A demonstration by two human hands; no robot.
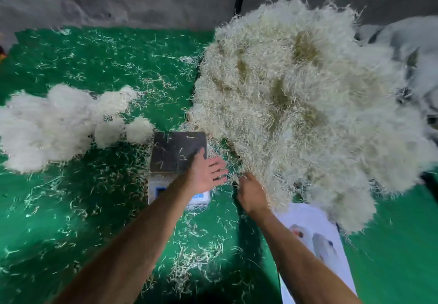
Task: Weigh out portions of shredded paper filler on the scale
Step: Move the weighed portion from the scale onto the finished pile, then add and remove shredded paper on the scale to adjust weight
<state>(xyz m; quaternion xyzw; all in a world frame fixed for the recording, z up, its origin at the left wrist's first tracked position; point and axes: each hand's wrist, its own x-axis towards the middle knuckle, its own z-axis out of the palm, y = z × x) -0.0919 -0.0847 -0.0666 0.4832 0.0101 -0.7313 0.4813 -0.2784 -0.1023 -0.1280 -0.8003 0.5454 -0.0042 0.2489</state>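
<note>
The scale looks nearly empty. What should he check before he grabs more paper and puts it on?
1. Scale platform free of a portion: ok, only a few stray strands.
2. Scale display readable: cannot tell, the left arm covers it.
3. Left hand free: ok, open, fingers spread.
4. Right hand at the big pile: ok, at its edge; grip cannot tell.
5. Room beside the finished clumps: ok, green table showing.

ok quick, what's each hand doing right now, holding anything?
Left hand: open, fingers spread, holding nothing, over the scale's edge.
Right hand: fingers curled into the big shredded paper pile; grip cannot be told.
</note>
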